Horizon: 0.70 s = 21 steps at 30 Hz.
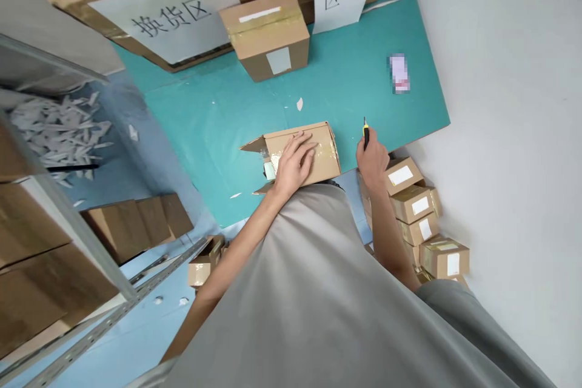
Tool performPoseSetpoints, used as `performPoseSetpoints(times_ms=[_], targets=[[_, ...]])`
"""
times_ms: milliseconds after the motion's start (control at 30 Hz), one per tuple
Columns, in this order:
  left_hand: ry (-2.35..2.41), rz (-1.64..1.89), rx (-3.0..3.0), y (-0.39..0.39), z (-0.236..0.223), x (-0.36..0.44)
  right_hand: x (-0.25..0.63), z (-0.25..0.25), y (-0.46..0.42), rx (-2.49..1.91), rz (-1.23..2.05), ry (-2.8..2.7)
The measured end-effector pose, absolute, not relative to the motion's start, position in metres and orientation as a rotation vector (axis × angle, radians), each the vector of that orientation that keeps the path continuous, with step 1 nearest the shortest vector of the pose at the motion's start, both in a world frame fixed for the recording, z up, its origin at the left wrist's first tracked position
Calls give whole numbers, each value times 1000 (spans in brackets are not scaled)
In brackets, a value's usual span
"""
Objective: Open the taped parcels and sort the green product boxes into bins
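A small cardboard box (325, 154) lies on the green tabletop near its front edge, against my grey shirt. The flaps at its left end stand open, and something pale green-white (269, 171) shows in that opening. My left hand (294, 163) rests on the box's taped upper face, fingers stretched out. Off to the right of the box, at the table edge, my right hand (373, 157) is closed around a tool with a yellow-and-black handle (366, 135) and a thin metal tip pointing away from me. Whether it is a cutter or a screwdriver I cannot tell.
A taped carton (273, 42) stands at the back beside a large labelled box (182, 12). A blurred pinkish item (399, 73) lies at the right of the green table (364, 73). Stacked parcels (413, 203) are below right; metal shelving (91, 242) stands left.
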<state>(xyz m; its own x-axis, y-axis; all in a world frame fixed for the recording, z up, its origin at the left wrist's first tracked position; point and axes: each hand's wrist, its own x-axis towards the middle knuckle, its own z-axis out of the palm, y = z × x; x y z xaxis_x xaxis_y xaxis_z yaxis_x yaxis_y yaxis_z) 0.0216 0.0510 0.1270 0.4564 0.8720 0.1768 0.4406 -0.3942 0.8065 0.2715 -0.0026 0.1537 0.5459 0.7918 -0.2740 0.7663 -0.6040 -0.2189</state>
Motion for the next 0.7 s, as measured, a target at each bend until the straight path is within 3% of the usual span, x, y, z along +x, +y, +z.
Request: performPoseSetpoints(times_ms=[100, 200, 300, 500, 700], targets=[[1178, 874, 1930, 48, 144, 13, 297, 75, 22, -2775, 757, -1220], [1321, 952, 1894, 41, 160, -8, 311, 39, 29, -2836, 833, -1132], [1595, 1074, 1788, 30, 164, -42, 313, 47, 22, -2633, 734, -1206], [2014, 1068, 1431, -4, 125, -109, 286, 101, 3, -1781, 1080, -1481], [1974, 950, 1250, -20, 73, -123, 282, 116, 4, -1808, 977, -1744]])
